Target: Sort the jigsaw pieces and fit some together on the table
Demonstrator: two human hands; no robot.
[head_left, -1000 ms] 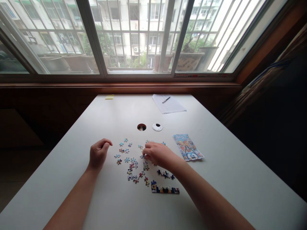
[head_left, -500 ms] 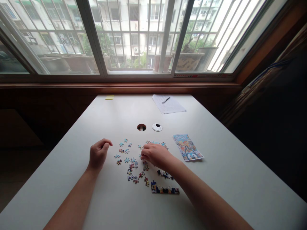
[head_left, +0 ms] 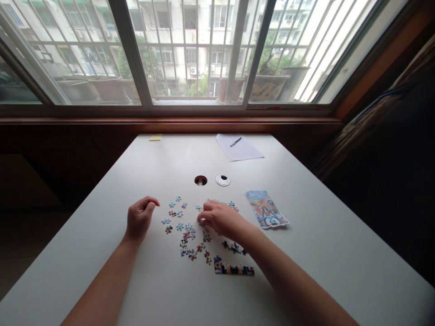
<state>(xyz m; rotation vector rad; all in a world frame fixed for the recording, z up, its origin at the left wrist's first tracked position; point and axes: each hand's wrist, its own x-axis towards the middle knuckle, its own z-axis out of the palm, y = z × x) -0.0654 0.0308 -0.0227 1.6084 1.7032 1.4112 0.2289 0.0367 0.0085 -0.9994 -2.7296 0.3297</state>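
Note:
Loose jigsaw puzzle pieces [head_left: 189, 232] lie scattered over the middle of the white table [head_left: 163, 290]. My right hand [head_left: 220, 219] reaches in above them from the right, its fingertips pinched at a small puzzle piece [head_left: 200, 222] that they mostly hide. Under and behind this hand, more pieces are partly covered. Nearest to me lies a joined strip of puzzle pieces [head_left: 234, 267], dark along its lower edge. A second cluster [head_left: 234, 247] sits beside my right forearm. My left hand [head_left: 140, 218] rests curled on the table left of the pieces, with nothing visible in it.
A colourful picture sheet [head_left: 267, 209] lies to the right. Farther back are a round cable hole [head_left: 200, 180] and its loose cover [head_left: 223, 180]. Paper [head_left: 234, 151] with a pen [head_left: 235, 142] and yellow sticky notes [head_left: 155, 137] lie near the window.
My right hand has shifted very slightly left, and its fingertips have moved a little over the pieces. My left hand has stayed where it was.

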